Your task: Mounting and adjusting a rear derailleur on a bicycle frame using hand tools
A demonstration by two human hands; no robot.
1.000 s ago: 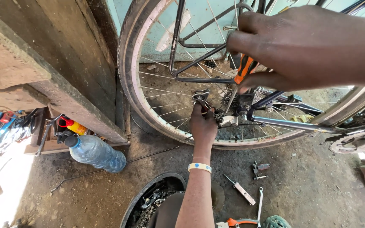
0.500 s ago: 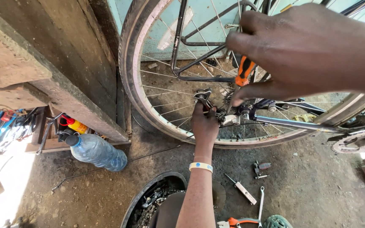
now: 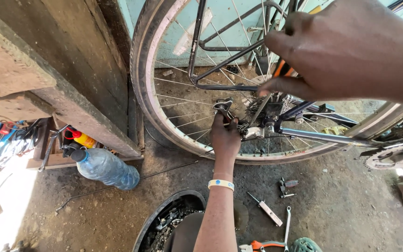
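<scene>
Bicycle rear wheel (image 3: 164, 93) stands upright against wall, spokes and dark frame tubes (image 3: 332, 137) crossing my view of hub. Round black tub (image 3: 164, 212) on dirt floor (image 3: 350, 210) below, full of small metal parts. Clear plastic bottle (image 3: 106, 168) lies on its side near wooden shelf (image 3: 57, 161). My right hand (image 3: 350, 51), fingers pinched on orange-handled screwdriver (image 3: 281, 70), shaft reaching down to hub. My left hand (image 3: 225, 135), fingers closed on small wrench (image 3: 223, 106) at axle. Spanner (image 3: 287, 224), loose bits lie on floor.
</scene>
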